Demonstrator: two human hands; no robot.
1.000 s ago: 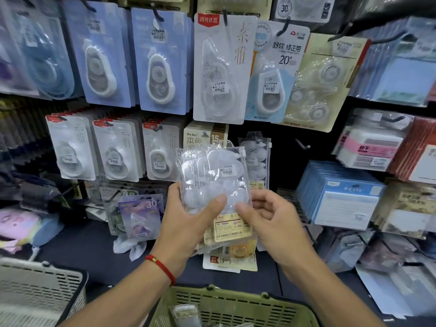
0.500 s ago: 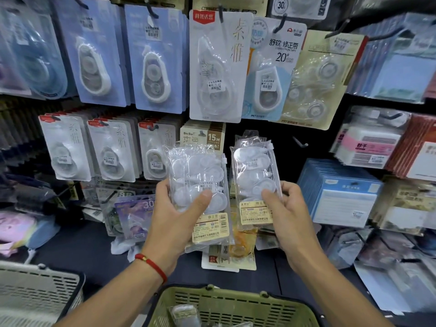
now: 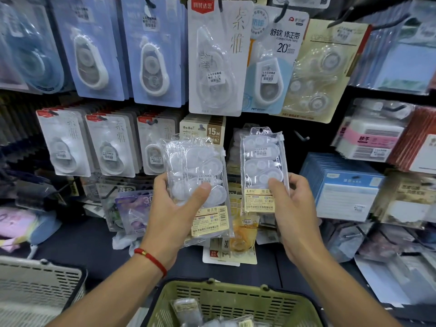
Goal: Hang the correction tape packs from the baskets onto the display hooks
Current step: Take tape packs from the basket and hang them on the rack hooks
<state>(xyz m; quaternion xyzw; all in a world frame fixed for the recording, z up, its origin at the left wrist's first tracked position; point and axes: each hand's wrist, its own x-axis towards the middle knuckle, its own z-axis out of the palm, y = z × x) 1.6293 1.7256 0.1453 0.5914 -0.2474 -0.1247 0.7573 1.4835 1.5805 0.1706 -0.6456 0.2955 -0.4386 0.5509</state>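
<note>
My left hand (image 3: 175, 211) grips a small stack of clear correction tape packs (image 3: 197, 171) with yellow labels, thumb across the front. My right hand (image 3: 295, 208) holds a single clear pack (image 3: 262, 166) upright by its lower part, its hang hole at the top. That pack stands in front of more of the same kind hanging on a hook, and a bare hook (image 3: 302, 137) juts out just to its right. The green basket (image 3: 266, 300) sits below my arms with more packs (image 3: 186, 308) inside.
Carded correction tapes (image 3: 213, 60) fill the hooks above and to the left. Blue boxes (image 3: 342, 185) and bagged goods crowd the right shelf. A grey basket (image 3: 40, 284) stands at the lower left. Loose packs (image 3: 230, 252) lie on the dark ledge below the display.
My right hand has taken one pack off the stack and carried it right and up toward the hooks. The left hand keeps the rest, shifted slightly left.
</note>
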